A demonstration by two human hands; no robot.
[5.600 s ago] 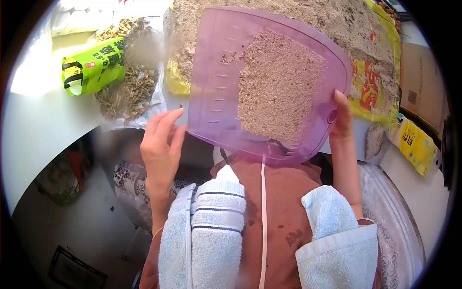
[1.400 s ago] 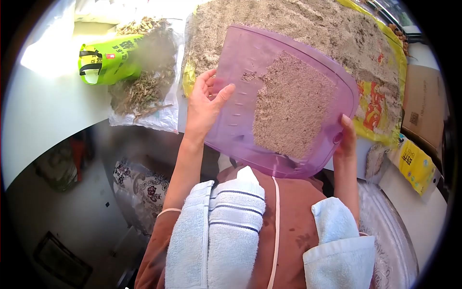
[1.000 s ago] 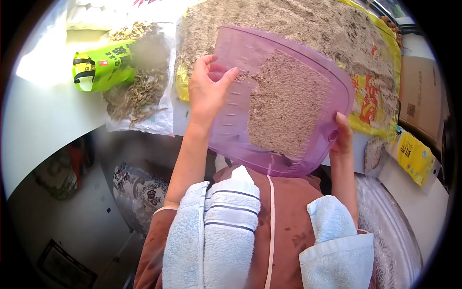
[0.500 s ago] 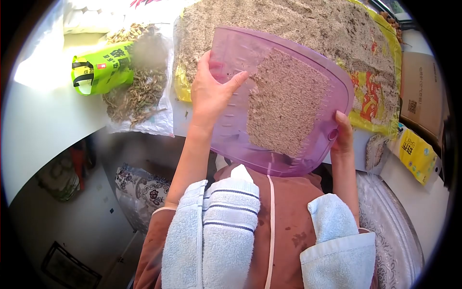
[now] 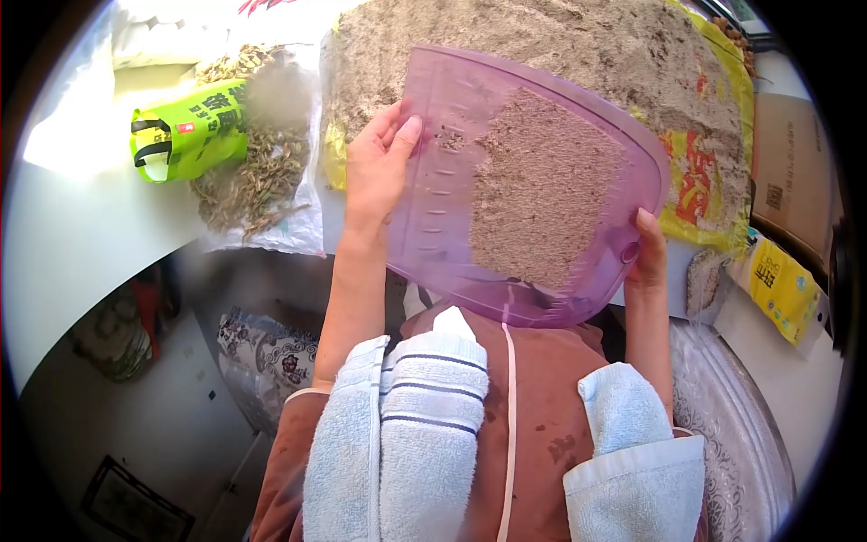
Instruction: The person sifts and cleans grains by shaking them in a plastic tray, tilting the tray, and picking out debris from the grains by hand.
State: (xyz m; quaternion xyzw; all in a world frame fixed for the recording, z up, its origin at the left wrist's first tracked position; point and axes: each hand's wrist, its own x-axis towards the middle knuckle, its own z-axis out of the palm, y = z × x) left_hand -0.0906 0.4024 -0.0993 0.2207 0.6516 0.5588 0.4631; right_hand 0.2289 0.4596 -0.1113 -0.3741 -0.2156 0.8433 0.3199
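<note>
A translucent purple plastic tray [image 5: 442,208], shaped like a wide dustpan, is held tilted in front of my chest. A layer of small beige grains [image 5: 546,194] covers its middle and right part, with a few dark bits near the ridges on the left. My left hand [image 5: 379,167] is at the tray's left edge, thumb over the edge and fingers curled beside it. At the right rim, my right hand [image 5: 647,248] grips with the thumb on top; its other fingers are hidden behind the plastic.
Behind the tray, more grains [image 5: 542,36] lie spread on a yellow printed sheet [image 5: 695,194]. To the left are a green bag [image 5: 194,131] and dried pods [image 5: 262,181] on white plastic. A cardboard box [image 5: 790,172] and a yellow packet [image 5: 781,285] stand at the right.
My left hand has shifted left from inside the tray to its edge, its thumb drawn back. The tray has moved slightly right. My right hand keeps its hold.
</note>
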